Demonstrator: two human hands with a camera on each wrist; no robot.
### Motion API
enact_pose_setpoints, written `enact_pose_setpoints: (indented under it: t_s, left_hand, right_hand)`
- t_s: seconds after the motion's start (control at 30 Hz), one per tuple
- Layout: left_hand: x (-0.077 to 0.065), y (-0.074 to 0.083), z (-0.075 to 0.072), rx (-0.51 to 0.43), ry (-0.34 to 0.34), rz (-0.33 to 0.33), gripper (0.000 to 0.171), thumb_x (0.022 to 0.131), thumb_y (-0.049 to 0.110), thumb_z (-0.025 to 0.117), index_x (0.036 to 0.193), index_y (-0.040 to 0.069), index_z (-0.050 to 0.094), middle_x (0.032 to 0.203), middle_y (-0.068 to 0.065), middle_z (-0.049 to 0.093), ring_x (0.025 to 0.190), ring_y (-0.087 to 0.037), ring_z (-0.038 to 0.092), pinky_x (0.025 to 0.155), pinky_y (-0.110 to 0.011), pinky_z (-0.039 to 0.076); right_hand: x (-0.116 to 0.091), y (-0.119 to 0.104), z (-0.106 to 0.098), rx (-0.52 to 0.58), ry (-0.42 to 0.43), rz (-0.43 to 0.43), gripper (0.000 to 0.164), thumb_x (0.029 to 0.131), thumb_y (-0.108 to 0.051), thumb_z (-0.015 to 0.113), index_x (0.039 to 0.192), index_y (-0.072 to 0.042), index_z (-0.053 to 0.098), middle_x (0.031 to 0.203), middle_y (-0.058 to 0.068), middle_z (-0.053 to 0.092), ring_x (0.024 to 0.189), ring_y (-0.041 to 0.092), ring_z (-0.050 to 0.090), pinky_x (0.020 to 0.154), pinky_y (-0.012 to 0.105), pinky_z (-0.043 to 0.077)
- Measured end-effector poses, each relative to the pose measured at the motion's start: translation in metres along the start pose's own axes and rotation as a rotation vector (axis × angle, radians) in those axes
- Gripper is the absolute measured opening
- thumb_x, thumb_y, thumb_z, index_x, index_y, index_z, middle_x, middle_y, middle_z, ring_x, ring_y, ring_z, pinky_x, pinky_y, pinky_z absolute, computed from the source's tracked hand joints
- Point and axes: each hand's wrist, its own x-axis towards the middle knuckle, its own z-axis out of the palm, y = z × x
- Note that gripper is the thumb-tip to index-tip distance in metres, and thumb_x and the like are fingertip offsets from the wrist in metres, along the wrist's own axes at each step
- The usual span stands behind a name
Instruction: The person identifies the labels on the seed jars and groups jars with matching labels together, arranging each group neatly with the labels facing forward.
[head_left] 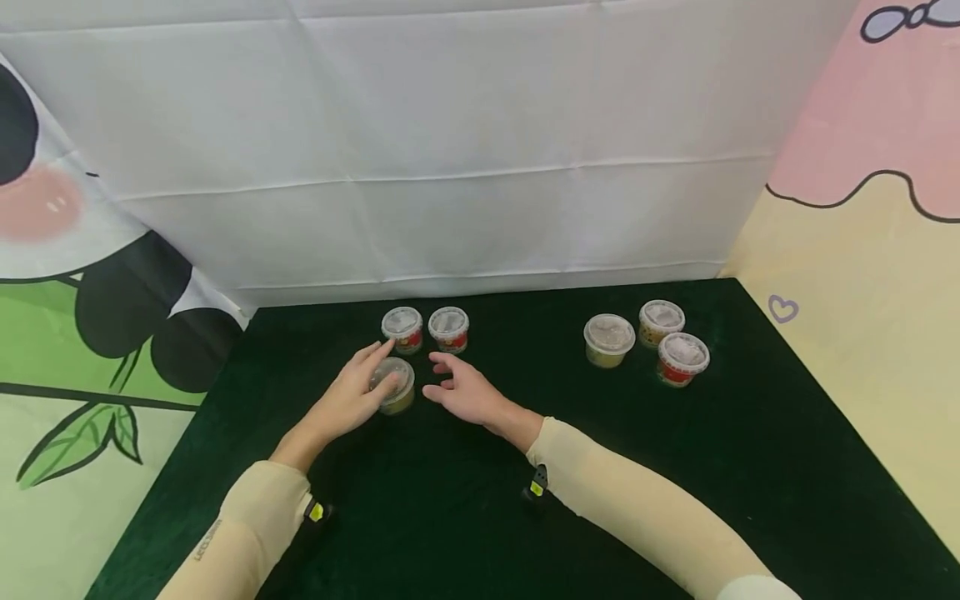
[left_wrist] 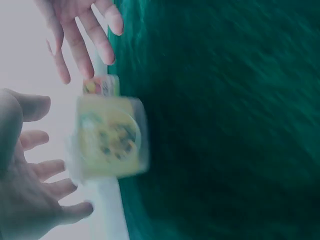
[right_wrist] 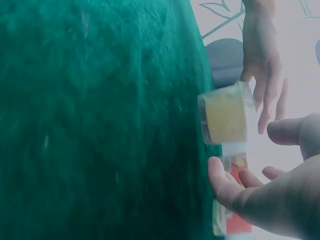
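A small round tub with a clear lid and yellowish contents (head_left: 399, 403) stands on the dark green cloth, left of the middle. My left hand (head_left: 347, 402) is at its left side, thumb over the lid in the head view, fingers spread; the left wrist view shows no curl around the tub (left_wrist: 110, 137). On the tub's other side, my right hand (head_left: 471, 395) reaches in with loosely bent fingers, holding nothing. Just behind stand two red-labelled tubs, the left one (head_left: 406, 338) near my left fingertips and the right one (head_left: 452, 340) beyond my right fingers.
Towards the right of the green cloth (head_left: 465, 517) stands a group of three tubs: a yellowish one (head_left: 606, 354), a patterned one (head_left: 656, 330) and a red-labelled one (head_left: 678, 372). A white cloth wall (head_left: 480, 225) rises behind the table's back edge.
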Motion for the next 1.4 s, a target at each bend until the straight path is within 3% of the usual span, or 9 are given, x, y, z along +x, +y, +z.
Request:
enact_pose_setpoints:
  t_s: [0.1, 0.2, 0.27, 0.5, 0.6, 0.8, 0.9, 1.03, 1.4]
  left_hand:
    - [0.005, 0.018, 0.001, 0.078, 0.028, 0.061, 0.062, 0.106, 0.032, 0.055, 0.157, 0.004, 0.035, 0.16, -0.029, 0.027, 0.145, -0.05, 0.025, 0.112, -0.071, 0.023]
    - [0.012, 0.037, 0.003, 0.091, 0.045, 0.109, 0.062, 0.105, 0.034, 0.057, 0.157, 0.006, 0.037, 0.16, -0.026, 0.029, 0.143, -0.046, 0.03, 0.112, -0.068, 0.026]
    - [0.018, 0.05, 0.006, 0.072, 0.043, 0.134, 0.063, 0.104, 0.035, 0.058, 0.157, 0.008, 0.037, 0.16, -0.023, 0.03, 0.136, -0.044, 0.04, 0.109, -0.064, 0.034]
    - [0.046, 0.082, 0.028, -0.047, -0.014, 0.203, 0.061, 0.104, 0.032, 0.059, 0.157, 0.01, 0.037, 0.158, -0.018, 0.033, 0.139, -0.037, 0.043, 0.11, -0.058, 0.038]
    - [0.06, 0.094, 0.043, -0.069, -0.057, 0.211, 0.061, 0.104, 0.032, 0.059, 0.157, 0.012, 0.036, 0.159, -0.017, 0.033, 0.139, -0.035, 0.044, 0.111, -0.056, 0.038]
    - [0.08, 0.113, 0.065, -0.111, -0.118, 0.231, 0.062, 0.105, 0.033, 0.057, 0.158, 0.013, 0.034, 0.159, -0.015, 0.032, 0.142, -0.033, 0.039, 0.113, -0.052, 0.036]
    - [0.087, 0.12, 0.075, -0.167, -0.143, 0.232, 0.061, 0.105, 0.033, 0.057, 0.159, 0.014, 0.034, 0.157, -0.014, 0.033, 0.139, -0.032, 0.041, 0.109, -0.05, 0.042]
    - [0.096, 0.125, 0.09, -0.21, -0.179, 0.217, 0.061, 0.105, 0.032, 0.057, 0.159, 0.016, 0.032, 0.156, -0.013, 0.033, 0.138, -0.031, 0.044, 0.105, -0.047, 0.046]
    - [0.134, 0.158, 0.119, -0.241, -0.229, 0.232, 0.062, 0.105, 0.031, 0.057, 0.159, 0.014, 0.032, 0.155, -0.014, 0.034, 0.136, -0.031, 0.048, 0.105, -0.043, 0.046]
  right_hand:
    - [-0.008, 0.0, -0.017, -0.002, 0.019, -0.008, 0.06, 0.104, -0.024, 0.06, 0.157, -0.014, 0.036, 0.152, 0.012, 0.044, 0.135, 0.034, 0.048, 0.107, 0.047, 0.044]
    - [-0.017, -0.002, -0.035, -0.016, 0.041, -0.029, 0.061, 0.104, -0.023, 0.06, 0.158, -0.013, 0.033, 0.152, 0.013, 0.044, 0.136, 0.035, 0.047, 0.107, 0.049, 0.044]
    - [-0.023, -0.001, -0.047, -0.028, 0.06, -0.045, 0.062, 0.104, -0.023, 0.059, 0.159, -0.014, 0.032, 0.152, 0.014, 0.043, 0.137, 0.035, 0.046, 0.108, 0.049, 0.044]
    - [-0.048, 0.002, -0.096, -0.083, 0.145, -0.103, 0.065, 0.105, -0.023, 0.058, 0.161, -0.014, 0.024, 0.155, 0.015, 0.041, 0.139, 0.035, 0.043, 0.109, 0.053, 0.041]
    - [-0.061, 0.006, -0.117, -0.167, 0.185, -0.154, 0.066, 0.105, -0.022, 0.058, 0.16, -0.01, 0.024, 0.153, 0.019, 0.041, 0.139, 0.037, 0.043, 0.108, 0.053, 0.042]
    - [-0.077, 0.016, -0.153, -0.451, 0.271, -0.302, 0.062, 0.104, -0.016, 0.06, 0.156, 0.001, 0.031, 0.149, 0.024, 0.043, 0.136, 0.038, 0.045, 0.107, 0.055, 0.043]
    - [-0.084, 0.022, -0.166, -0.559, 0.313, -0.304, 0.06, 0.103, -0.017, 0.061, 0.154, 0.001, 0.036, 0.149, 0.024, 0.043, 0.135, 0.039, 0.045, 0.108, 0.057, 0.04]
    - [-0.092, 0.035, -0.178, -0.602, 0.348, -0.28, 0.061, 0.101, -0.02, 0.064, 0.154, -0.001, 0.039, 0.15, 0.023, 0.042, 0.136, 0.038, 0.044, 0.109, 0.058, 0.039]
    - [-0.112, 0.063, -0.211, -0.549, 0.324, -0.139, 0.072, 0.103, -0.023, 0.061, 0.157, 0.007, 0.023, 0.161, 0.032, 0.02, 0.149, 0.047, 0.018, 0.115, 0.064, 0.024]
